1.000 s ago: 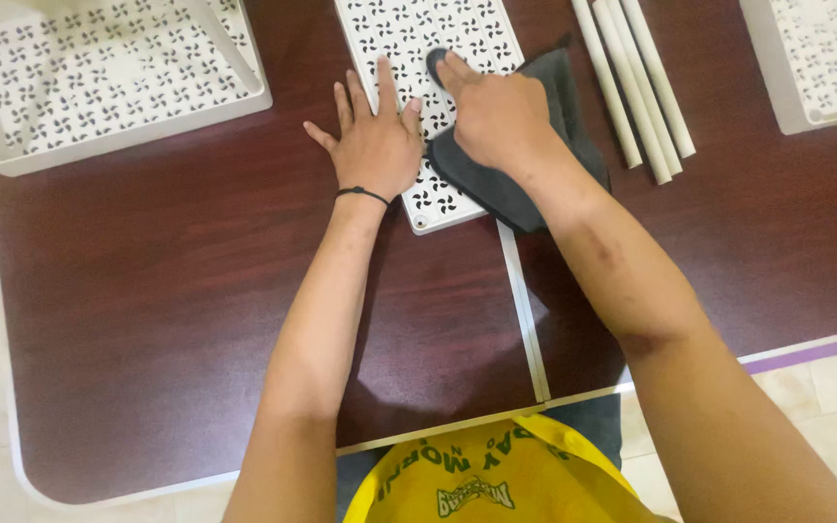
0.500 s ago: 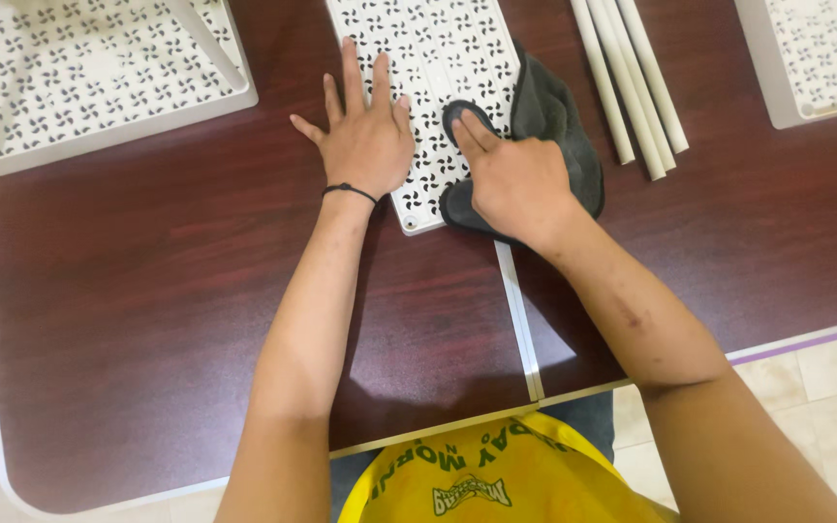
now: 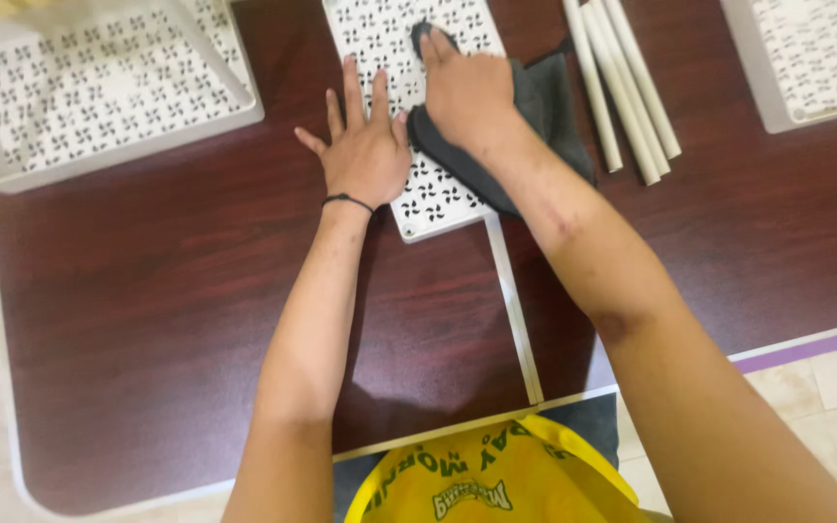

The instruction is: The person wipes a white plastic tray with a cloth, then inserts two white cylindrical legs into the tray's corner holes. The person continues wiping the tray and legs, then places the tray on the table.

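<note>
We pressed our left hand (image 3: 365, 155) flat and open on the white perforated panel (image 3: 409, 107) to steady it on the surface (image 3: 167, 310), while our right hand (image 3: 467, 92) bore down on the grey cloth (image 3: 544, 111) atop it.

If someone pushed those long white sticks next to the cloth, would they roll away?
Probably yes. The white sticks look round and smooth, and they lie loose on the flat dark table, so a sideways push would likely set them rolling. They look straight and stiff, not bendy. Being thin, they are probably light, though the picture cannot settle that.
</note>
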